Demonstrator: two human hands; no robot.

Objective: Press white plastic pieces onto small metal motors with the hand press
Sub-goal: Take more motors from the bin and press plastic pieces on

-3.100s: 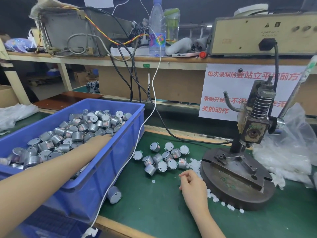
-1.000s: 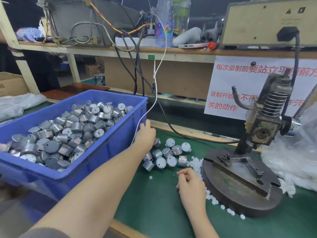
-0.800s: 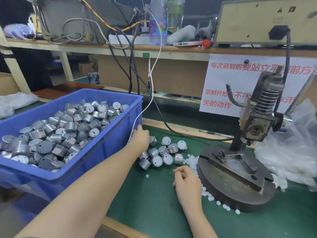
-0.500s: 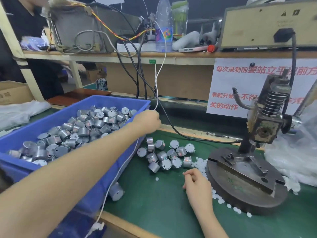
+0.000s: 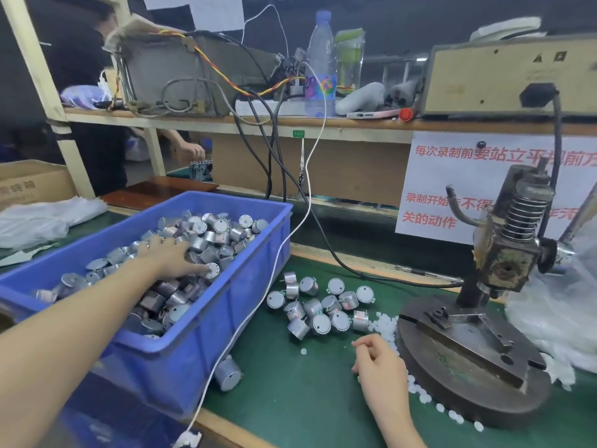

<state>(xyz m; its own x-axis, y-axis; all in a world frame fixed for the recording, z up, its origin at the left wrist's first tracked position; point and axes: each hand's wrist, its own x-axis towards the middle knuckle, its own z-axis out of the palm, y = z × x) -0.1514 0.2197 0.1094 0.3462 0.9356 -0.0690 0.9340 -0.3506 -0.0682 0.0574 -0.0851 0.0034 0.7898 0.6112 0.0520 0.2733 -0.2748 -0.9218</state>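
A blue bin (image 5: 206,337) at the left holds several small silver motors. My left hand (image 5: 168,257) lies flat on that pile with its fingers spread, touching the motors. More motors (image 5: 319,305) lie loose on the green mat. My right hand (image 5: 378,360) rests on the mat beside small white plastic pieces (image 5: 384,324), its fingers curled; whether it pinches a piece is hidden. The hand press (image 5: 504,253) stands at the right on a round metal base (image 5: 468,383) with nothing on its fixture.
A white cable (image 5: 290,234) hangs from the shelf over the bin's right wall. One motor (image 5: 227,376) lies under the bin's corner. Clear plastic bags (image 5: 568,318) sit right of the press. Another person's hand shows behind the shelf.
My left hand left the loose motors on the mat, rose past the white cable and now rests on the motors inside the bin. My right hand has stayed by the white pieces.
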